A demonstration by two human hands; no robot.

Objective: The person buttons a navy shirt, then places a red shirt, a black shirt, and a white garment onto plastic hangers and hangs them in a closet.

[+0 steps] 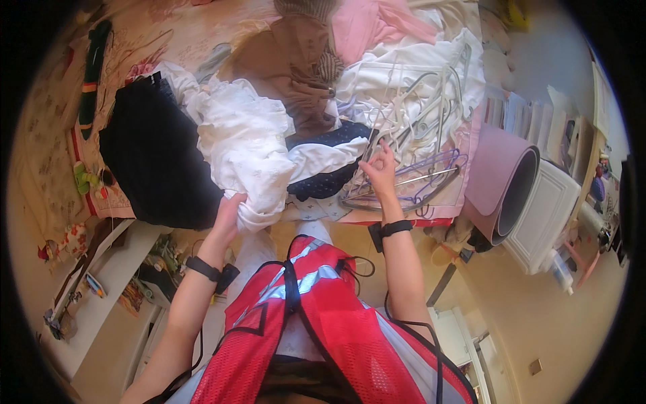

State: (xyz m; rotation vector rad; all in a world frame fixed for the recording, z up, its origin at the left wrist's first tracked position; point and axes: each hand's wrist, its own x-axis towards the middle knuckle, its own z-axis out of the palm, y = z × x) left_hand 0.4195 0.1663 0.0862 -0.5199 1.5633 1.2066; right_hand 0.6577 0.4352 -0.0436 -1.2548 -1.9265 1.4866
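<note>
My left hand (231, 211) is closed on the lower edge of a crumpled white garment (245, 145). The cloth spreads up and away from it across the bed. Beside it on the left lies a black garment (151, 155). My right hand (381, 170) is over the near left side of a pile of hangers (431, 128), with its thumb and fingers apart. Nothing shows clearly in its grasp. Between the hands are a dark dotted cloth (323, 183) and a white sleeve-like strip (330, 156).
Farther back lie a brown garment (286, 64), a pink garment (377, 27) and white clothing (377, 71). A rolled mauve mat (501, 175) stands right of the bed, next to a white panelled box (544, 215). A dark green long object (92, 77) lies at the far left.
</note>
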